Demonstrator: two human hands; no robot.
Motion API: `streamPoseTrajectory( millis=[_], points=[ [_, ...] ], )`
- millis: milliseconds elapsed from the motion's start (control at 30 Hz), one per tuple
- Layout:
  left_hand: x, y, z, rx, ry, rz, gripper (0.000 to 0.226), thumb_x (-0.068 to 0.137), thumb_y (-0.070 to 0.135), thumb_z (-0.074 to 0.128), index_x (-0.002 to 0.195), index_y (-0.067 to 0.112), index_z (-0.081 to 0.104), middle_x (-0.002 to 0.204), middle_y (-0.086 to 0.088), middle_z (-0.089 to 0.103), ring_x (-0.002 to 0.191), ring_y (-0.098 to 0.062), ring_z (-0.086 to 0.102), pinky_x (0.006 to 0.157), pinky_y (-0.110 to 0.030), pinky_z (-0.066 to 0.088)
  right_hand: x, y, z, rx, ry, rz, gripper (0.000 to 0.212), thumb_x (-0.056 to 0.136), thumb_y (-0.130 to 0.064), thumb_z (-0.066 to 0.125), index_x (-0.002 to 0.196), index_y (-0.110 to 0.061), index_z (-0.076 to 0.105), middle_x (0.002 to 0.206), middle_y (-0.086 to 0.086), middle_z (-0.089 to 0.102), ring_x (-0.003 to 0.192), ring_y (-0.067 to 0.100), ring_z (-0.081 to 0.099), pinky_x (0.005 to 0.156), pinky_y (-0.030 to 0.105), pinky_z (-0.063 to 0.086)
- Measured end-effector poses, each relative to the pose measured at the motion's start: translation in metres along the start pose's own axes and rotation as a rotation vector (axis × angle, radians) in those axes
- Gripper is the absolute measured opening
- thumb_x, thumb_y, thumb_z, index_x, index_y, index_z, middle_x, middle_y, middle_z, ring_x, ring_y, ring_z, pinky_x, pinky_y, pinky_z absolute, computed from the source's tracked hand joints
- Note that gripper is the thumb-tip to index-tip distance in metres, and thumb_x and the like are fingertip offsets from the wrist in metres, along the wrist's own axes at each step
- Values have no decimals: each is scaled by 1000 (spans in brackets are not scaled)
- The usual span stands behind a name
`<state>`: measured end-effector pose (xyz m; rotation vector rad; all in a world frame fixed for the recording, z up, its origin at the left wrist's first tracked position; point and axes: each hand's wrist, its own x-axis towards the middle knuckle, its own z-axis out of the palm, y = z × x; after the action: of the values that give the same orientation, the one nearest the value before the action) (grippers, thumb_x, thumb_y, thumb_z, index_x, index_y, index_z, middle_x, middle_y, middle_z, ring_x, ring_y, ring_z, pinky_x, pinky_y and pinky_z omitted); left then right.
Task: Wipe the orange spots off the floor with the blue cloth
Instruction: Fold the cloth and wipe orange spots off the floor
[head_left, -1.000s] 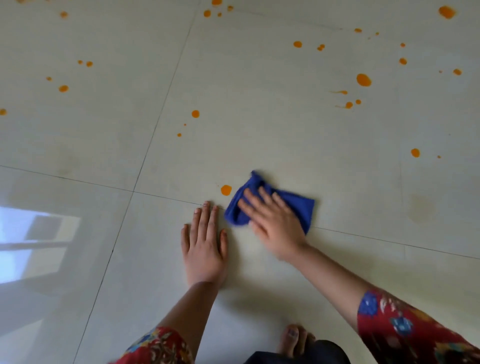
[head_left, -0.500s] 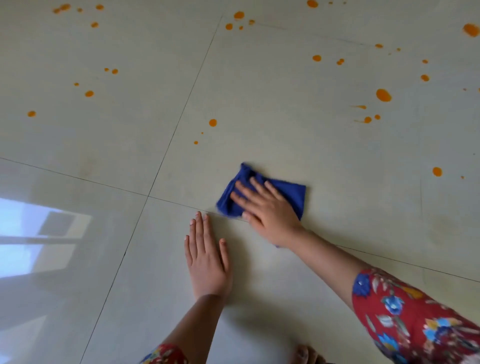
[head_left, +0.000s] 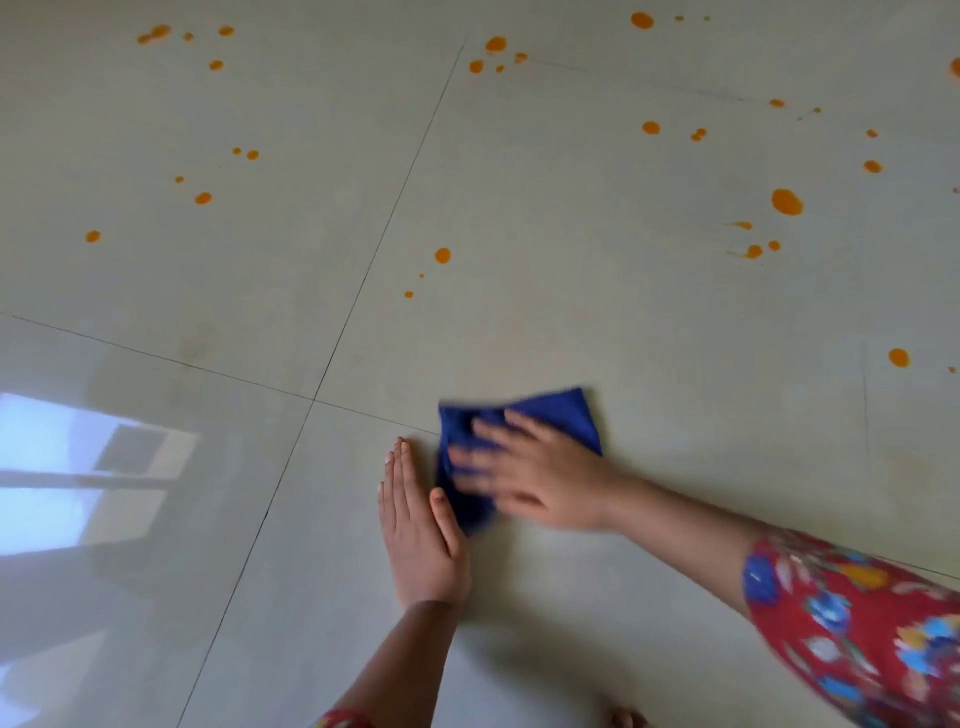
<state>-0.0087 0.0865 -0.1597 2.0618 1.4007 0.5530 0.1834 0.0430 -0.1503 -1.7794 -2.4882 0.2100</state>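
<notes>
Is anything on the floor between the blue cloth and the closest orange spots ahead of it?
Nothing visible. Only bare tile lies between the blue cloth under the right hand and the nearest orange spots. The left hand rests flat beside the cloth, off that path.

Below me lies a floor (head_left: 571, 322) of large, pale, glossy tiles, split by thin dark grout lines (head_left: 369, 270) that cross just ahead on my left. Further left, the polished surface carries a bright window reflection (head_left: 62, 467), bluish-white with darker bars across it. Elsewhere the light is soft and even.
</notes>
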Motion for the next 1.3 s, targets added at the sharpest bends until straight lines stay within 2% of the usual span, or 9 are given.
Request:
streamPoseTrajectory(
  millis=[100,267,333,533,700,800,1033,1133,1300],
  points=[
    [0,3,-1,14,-4,0,57,98,29,18,150,9,27,157,3,23,147,-11,14,119,-23,4,-74,16,-7,15,-99,-143,43,102,-47,31,145,-42,35,157,-16,23,148,16,14,119,43,9],
    [-2,7,0,70,-50,34,56,99,31,16,151,12,26,158,2,22,148,-13,11,120,-30,1,-64,70,-15,-8,87,599,48,99,-46,29,146,-41,30,155,-14,30,145,19,26,116,43,17],
    [-2,7,1,115,-75,50,56,99,32,16,150,15,29,158,3,24,147,-12,14,120,-31,0,-22,48,-10,22,173,719,48,95,-43,35,143,-38,39,151,-11,38,142,25,33,113,49,25],
    [2,10,-4,71,-66,19,57,98,38,16,141,19,46,154,3,35,144,-12,23,117,-33,6,-97,-33,-2,70,-75,5,45,101,-46,35,146,-45,31,158,-19,19,149,16,11,118,42,8],
    [-2,20,-5,74,-140,39,58,95,41,17,144,21,42,156,6,29,145,-8,16,117,-26,-4,-150,54,-12,21,32,573,46,101,-48,22,147,-47,20,156,-15,26,146,17,21,116,43,16],
    [-5,27,-6,94,-208,106,59,94,43,19,146,22,39,156,8,28,146,-7,17,118,-30,0,-95,60,-13,61,172,866,48,95,-44,35,143,-38,39,150,-11,41,139,23,38,112,41,21],
    [14,40,-19,103,-319,109,55,94,45,27,144,27,42,153,16,30,144,-7,23,119,-33,16,-152,-14,-2,96,2,211,46,101,-45,30,147,-40,29,158,-16,22,147,13,19,118,37,13],
    [25,44,-26,204,-396,181,58,91,47,28,143,27,43,153,11,34,144,-12,27,117,-34,22,-183,40,-7,84,54,515,46,101,-45,26,147,-44,25,156,-15,27,145,14,26,116,38,19],
    [59,64,-43,343,-421,235,48,99,37,45,145,28,40,153,9,35,142,-13,31,115,-30,22,-103,79,-16,104,228,896,48,92,-41,38,137,-30,51,146,-10,45,136,24,43,112,43,24]
  ],
)
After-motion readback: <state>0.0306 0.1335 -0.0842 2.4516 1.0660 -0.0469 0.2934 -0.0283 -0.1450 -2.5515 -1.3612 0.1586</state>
